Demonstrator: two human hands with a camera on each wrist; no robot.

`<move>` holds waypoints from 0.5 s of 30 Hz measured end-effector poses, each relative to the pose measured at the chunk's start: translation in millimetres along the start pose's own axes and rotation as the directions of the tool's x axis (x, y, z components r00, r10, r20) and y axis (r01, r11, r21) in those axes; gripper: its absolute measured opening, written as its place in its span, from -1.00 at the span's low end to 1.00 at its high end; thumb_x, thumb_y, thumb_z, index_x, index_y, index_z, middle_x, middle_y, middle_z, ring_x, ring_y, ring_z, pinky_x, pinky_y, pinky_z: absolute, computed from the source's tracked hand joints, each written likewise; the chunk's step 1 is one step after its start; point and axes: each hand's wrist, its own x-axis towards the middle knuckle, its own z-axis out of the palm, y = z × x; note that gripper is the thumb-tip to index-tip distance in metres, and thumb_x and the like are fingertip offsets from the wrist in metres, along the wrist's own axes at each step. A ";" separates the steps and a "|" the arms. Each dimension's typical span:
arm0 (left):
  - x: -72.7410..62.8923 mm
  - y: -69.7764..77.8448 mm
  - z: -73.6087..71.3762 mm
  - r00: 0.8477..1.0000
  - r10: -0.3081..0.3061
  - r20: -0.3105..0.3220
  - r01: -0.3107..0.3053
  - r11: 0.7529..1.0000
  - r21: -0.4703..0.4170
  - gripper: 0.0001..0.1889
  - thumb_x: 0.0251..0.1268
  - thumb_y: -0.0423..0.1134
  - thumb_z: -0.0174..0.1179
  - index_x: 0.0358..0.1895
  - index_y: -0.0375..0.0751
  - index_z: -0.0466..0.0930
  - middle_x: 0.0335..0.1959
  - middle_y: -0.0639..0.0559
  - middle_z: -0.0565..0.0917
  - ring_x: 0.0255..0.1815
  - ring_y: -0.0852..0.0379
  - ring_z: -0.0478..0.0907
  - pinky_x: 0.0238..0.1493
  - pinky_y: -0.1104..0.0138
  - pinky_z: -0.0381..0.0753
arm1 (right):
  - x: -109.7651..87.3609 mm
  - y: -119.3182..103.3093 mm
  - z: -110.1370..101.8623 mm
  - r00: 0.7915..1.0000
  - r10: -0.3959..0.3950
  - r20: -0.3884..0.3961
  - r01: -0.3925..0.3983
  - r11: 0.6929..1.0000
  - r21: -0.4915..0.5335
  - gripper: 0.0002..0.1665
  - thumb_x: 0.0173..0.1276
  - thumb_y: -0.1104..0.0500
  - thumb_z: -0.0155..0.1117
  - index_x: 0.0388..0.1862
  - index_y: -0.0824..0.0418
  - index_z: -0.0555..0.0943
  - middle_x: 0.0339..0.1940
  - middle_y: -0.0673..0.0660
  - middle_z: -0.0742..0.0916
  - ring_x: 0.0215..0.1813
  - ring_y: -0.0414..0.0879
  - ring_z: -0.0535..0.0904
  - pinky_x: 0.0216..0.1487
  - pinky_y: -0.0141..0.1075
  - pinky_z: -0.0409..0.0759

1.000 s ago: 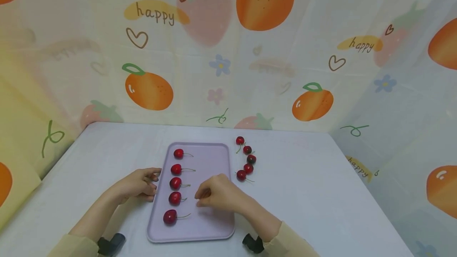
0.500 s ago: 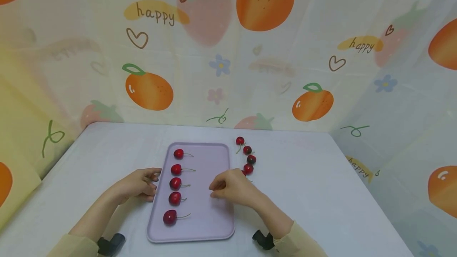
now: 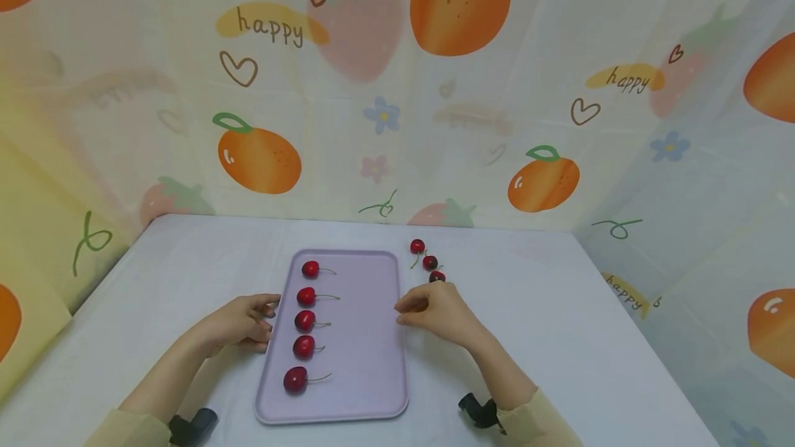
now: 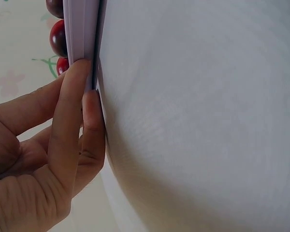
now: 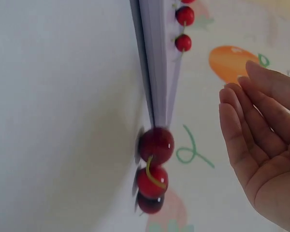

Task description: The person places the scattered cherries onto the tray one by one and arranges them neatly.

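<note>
A white bench [image 3: 559, 336] stretches to a pale hanging sheet [image 3: 497, 102] at the far side, printed with oranges [image 3: 259, 163], faded strawberries [image 3: 360, 30], small flowers [image 3: 381, 116] and the word "happy" [image 3: 270, 26]. More printed sheeting encloses left and right, yellowish left, cooler grey right. The light is soft and rather dim.

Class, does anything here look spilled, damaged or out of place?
Nothing stands out. The five cherries on the tray form a neat column, stems to the right. Other cherries lie loosely on the table beside it, with no visible spill or damage.
</note>
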 end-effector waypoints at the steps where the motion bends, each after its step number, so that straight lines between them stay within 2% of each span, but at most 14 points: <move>1: -0.2 0.0 0.0 1.000 0.000 0.000 0.000 1.000 -0.001 -0.21 0.15 -0.50 0.17 0.48 -0.53 0.06 0.11 -0.36 0.38 -0.24 0.10 0.48 -0.26 0.34 0.78 | -0.5 2.5 -2.5 1.000 0.006 -0.014 -0.006 1.000 0.005 -0.81 0.16 0.15 0.49 -0.23 0.13 0.79 -0.31 -0.03 0.82 -0.26 -0.24 0.70 -0.23 -0.47 0.68; 6: -0.7 -0.3 -0.2 1.000 0.002 -0.001 -0.002 1.000 -0.001 -0.21 0.15 -0.51 0.18 0.47 -0.53 0.07 0.12 -0.37 0.38 -0.23 0.10 0.49 -0.26 0.34 0.78 | -2.0 12.4 -12.7 0.997 0.036 -0.068 -0.034 0.999 0.020 -0.84 0.15 0.15 0.50 -0.26 0.12 0.79 -0.33 -0.02 0.82 -0.28 -0.21 0.70 -0.23 -0.44 0.68; 15: 0.1 -0.8 -0.4 1.000 0.002 0.002 -0.002 1.000 -0.005 -0.21 0.15 -0.50 0.17 0.47 -0.53 0.07 0.13 -0.37 0.37 -0.23 0.10 0.49 -0.27 0.34 0.78 | -5.8 27.0 -23.0 0.987 0.105 -0.122 -0.108 0.994 -0.017 -0.85 0.13 0.14 0.51 -0.29 0.09 0.80 -0.33 -0.02 0.82 -0.28 -0.22 0.71 -0.23 -0.44 0.66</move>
